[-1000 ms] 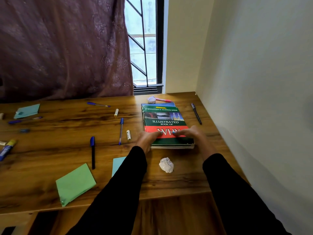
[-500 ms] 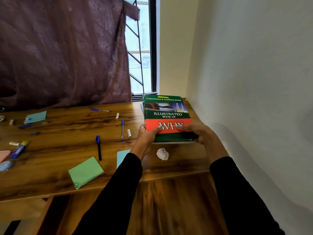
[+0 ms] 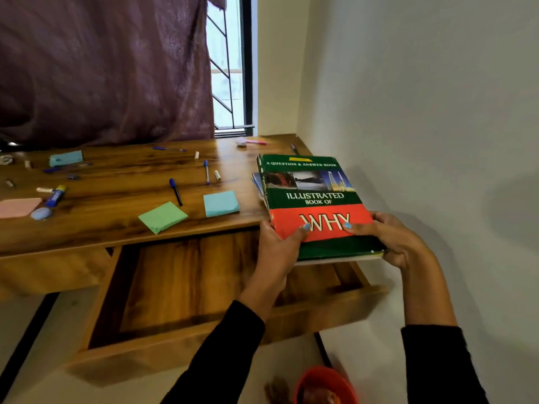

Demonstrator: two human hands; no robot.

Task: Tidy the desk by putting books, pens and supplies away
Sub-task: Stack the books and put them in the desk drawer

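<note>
A green and red book [image 3: 313, 196] titled "Illustrated Book of Why" tops a small stack of books that I hold in the air over the right end of an open wooden drawer [image 3: 186, 290]. My left hand [image 3: 280, 246] grips the stack's near left corner, thumb on the cover. My right hand [image 3: 390, 237] grips the near right corner the same way. Pens [image 3: 176, 191] lie scattered on the wooden desk [image 3: 116, 182], among a green sticky-note pad [image 3: 162, 216] and a blue pad [image 3: 220, 203].
The drawer's inside looks bare. A white wall runs close on the right. A red bowl-like container [image 3: 323, 386] sits on the floor below. A glue stick [image 3: 55, 195], erasers and a pink pad [image 3: 17, 207] lie at the desk's left. A curtain hangs behind.
Both hands lifted the book stack off the desk and brought it toward me, over the open drawer. My view dropped and pulled back, so the drawer and floor now show.
</note>
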